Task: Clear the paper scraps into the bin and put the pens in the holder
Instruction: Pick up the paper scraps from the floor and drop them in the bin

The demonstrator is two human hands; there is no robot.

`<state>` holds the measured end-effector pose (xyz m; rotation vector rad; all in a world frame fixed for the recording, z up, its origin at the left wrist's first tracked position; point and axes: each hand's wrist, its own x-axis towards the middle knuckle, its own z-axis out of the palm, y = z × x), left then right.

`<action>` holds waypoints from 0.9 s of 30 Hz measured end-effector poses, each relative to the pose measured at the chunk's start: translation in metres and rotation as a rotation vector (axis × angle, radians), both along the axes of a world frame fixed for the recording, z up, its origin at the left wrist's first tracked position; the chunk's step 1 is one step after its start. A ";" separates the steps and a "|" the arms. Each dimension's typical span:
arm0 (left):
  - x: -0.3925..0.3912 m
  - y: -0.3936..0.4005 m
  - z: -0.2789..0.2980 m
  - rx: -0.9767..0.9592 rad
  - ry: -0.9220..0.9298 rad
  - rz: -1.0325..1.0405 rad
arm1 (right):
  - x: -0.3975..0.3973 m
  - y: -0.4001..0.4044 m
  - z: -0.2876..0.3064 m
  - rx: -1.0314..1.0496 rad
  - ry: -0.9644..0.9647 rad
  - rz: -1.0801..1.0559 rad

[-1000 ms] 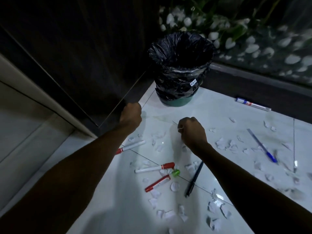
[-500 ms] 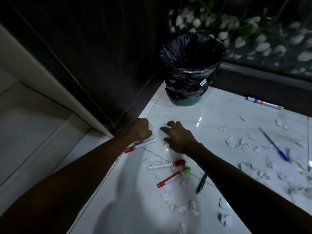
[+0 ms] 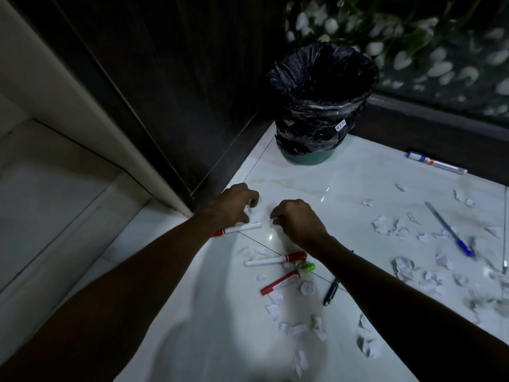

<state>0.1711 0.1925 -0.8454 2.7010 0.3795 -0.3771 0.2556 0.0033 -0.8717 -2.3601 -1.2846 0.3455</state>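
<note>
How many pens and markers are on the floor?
6: marker under left hand, two red-capped markers, black pen, blue pen, marker near wall. None plainly hidden.

The pale tiled floor (image 3: 358, 183) carries a lined bin (image 3: 319, 106) (upper centre), scattered paper scraps (image 3: 391, 227) and several pens (image 3: 275, 261).

1 head-worn wide-angle view looks forward and steeply down over both forearms onto the glossy white tiled floor (image 3: 358, 188), close to it, facing the corner with the black-lined green bin (image 3: 319, 106).
</note>
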 end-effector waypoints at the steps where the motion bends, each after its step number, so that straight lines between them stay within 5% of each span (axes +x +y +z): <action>1: 0.001 -0.001 0.000 0.008 -0.021 0.010 | 0.001 -0.002 0.002 0.041 0.046 -0.054; 15: -0.006 -0.015 -0.002 -0.049 -0.165 0.002 | 0.010 -0.027 0.017 0.159 0.254 -0.359; 21: 0.002 -0.027 -0.010 -0.013 -0.184 0.127 | 0.015 -0.011 0.045 0.277 0.198 -0.304; 27: 0.005 -0.020 -0.009 -0.182 -0.251 0.439 | 0.034 0.018 0.085 0.530 0.265 -0.360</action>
